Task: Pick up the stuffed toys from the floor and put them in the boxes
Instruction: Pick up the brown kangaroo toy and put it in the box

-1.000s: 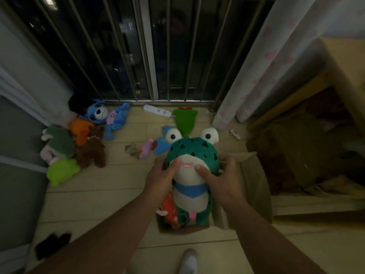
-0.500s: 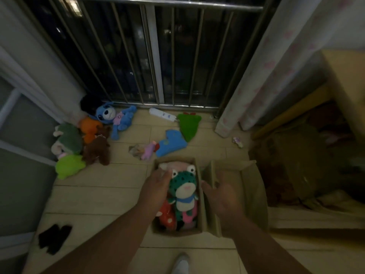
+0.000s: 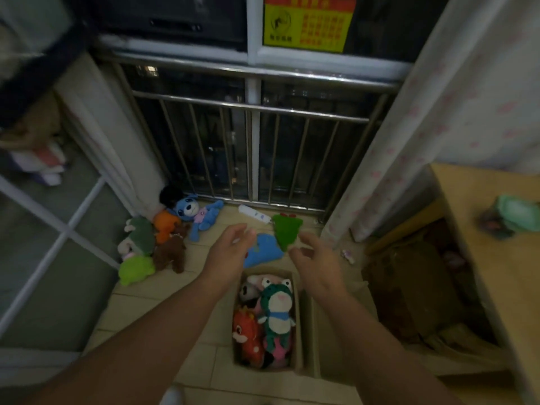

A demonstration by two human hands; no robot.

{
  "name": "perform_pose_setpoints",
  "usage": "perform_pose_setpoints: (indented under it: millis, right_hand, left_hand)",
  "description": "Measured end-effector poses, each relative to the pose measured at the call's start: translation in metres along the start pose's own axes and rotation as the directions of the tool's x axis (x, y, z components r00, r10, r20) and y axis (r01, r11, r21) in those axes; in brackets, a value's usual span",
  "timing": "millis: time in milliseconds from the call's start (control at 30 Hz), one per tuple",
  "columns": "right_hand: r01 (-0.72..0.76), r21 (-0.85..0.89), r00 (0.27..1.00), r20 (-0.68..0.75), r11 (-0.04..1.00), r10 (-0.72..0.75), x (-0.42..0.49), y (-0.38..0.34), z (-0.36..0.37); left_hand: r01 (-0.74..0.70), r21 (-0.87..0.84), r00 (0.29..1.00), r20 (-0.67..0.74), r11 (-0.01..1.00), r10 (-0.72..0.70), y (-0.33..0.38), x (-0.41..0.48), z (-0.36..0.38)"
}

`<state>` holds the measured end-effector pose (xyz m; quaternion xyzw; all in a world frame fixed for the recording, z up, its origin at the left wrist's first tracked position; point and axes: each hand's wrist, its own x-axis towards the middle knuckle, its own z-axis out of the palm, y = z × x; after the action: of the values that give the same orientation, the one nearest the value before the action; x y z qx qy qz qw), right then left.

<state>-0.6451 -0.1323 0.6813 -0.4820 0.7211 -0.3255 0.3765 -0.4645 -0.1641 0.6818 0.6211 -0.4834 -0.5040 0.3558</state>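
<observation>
Open brown cardboard box (image 3: 301, 340) looks nearly full. Left hand (image 3: 230, 252) and right hand (image 3: 315, 261) hover over its far end, fingers loosely spread, empty. I read that as lining up on the flat blue plush toy (image 3: 263, 249) just beyond the box. Green frog plush toy (image 3: 276, 308) lies inside, face up.

L hand (image 3: 230, 254) + R hand (image 3: 315, 266) both bare; forearms (image 3: 163, 325) bare to frame edge. Fingertips (image 3: 240, 231) blurry. Pale toe (image 3: 170, 396) at btm edge, shoe or sock, can't tell which.
</observation>
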Motion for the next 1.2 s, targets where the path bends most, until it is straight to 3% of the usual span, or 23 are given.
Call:
perform_pose_setpoints:
  millis: [333,600,1200]
  right_hand:
    - [0.236,-0.007,0.971,-0.018,0.972,-0.236,-0.042,-0.111,-0.026]
    - [0.345,0.025,0.939,-0.011,0.938,-0.345,-0.049,-0.164,-0.015]
    - [0.407,0.005,0.906,0.125,0.913,-0.405,-0.051,-0.246,0.129]
  left_hand:
    - [-0.133,-0.022,0.988,-0.085,0.991,0.13,0.083,-0.043,-0.072]
    - [-0.217,-0.034,0.966,-0.149,0.976,0.209,0.106,-0.055,-0.122]
    - [-0.195,-0.068,0.932,-0.322,0.978,0.164,0.07,-0.045,-0.282]
